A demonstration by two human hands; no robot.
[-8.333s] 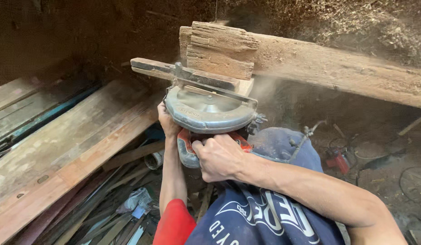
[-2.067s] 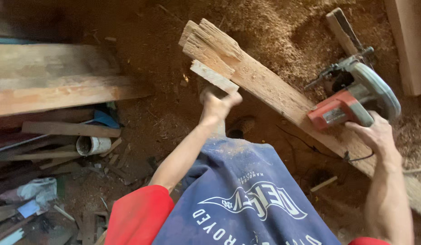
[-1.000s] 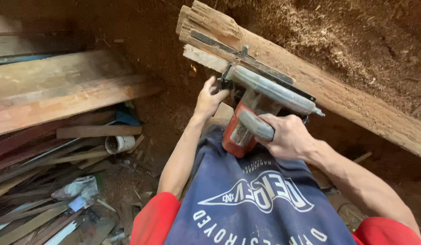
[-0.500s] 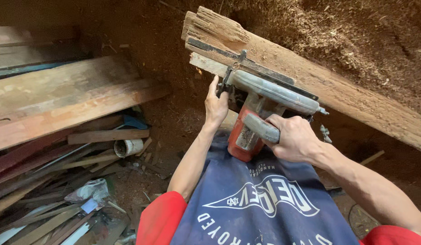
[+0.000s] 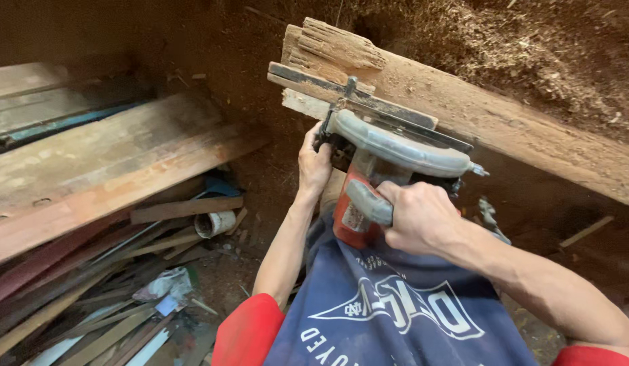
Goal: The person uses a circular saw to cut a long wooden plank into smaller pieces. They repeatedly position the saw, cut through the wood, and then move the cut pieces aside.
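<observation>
Looking down, I see the biggest thing first: a long rough beam (image 5: 504, 122) that runs from twelve o'clock down toward three o'clock, its split, weathered end at the top. Loose sawdust (image 5: 531, 41) is heaped behind it, up between twelve and two o'clock. Out at nine o'clock lies a stack of wide old planks (image 5: 104, 156), pale and reddish, and below them at seven to eight o'clock a tangle of thin slats and scrap (image 5: 91, 305), with a short white pipe end (image 5: 216, 222) resting among the pieces.

At the centre is my circular saw (image 5: 389, 152), grey guard on top and red body beneath, its flat metal base lying against the near face of the beam close to the beam's end. My right hand (image 5: 419, 220) comes in from four o'clock and is wrapped tight around the grey rear handle. My left hand (image 5: 314, 163) reaches up from six o'clock and is clamped on the front of the saw, at its left side, just under the beam. So my two hands are apart, one at each end of the tool. Below them, at six o'clock, my blue printed shirt (image 5: 389, 312) with red sleeves fills the bottom of the view.
</observation>
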